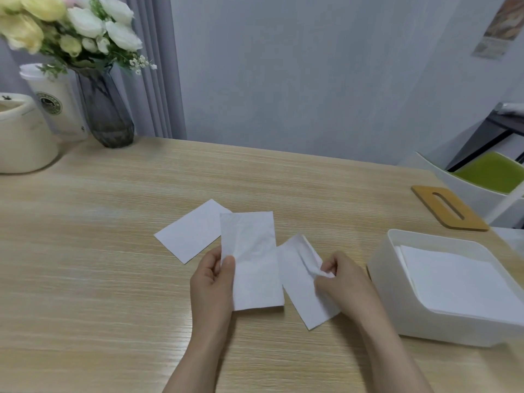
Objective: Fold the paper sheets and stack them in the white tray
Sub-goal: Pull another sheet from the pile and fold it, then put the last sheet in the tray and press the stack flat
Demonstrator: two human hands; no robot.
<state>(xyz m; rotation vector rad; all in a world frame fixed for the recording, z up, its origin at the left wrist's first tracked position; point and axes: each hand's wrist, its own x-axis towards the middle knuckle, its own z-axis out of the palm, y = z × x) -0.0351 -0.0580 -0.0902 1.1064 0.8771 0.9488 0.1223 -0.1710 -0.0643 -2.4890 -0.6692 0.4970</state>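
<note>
Three white paper sheets lie at the middle of the wooden table. My left hand (213,279) pinches the left edge of the middle sheet (253,262), thumb on top. My right hand (340,282) pinches the lifted, crumpled edge of the right sheet (300,287), which lies slanted beside the middle one. The left sheet (191,232) lies flat, partly under the middle sheet, and no hand touches it. The white tray (388,282) stands at the right with a stack of white paper (456,282) inside it.
A wooden lid with a slot (449,208) lies behind the tray near the table's right edge. At the back left stand a glass vase of flowers (106,109), a white cup (58,103) and a cream container (24,137).
</note>
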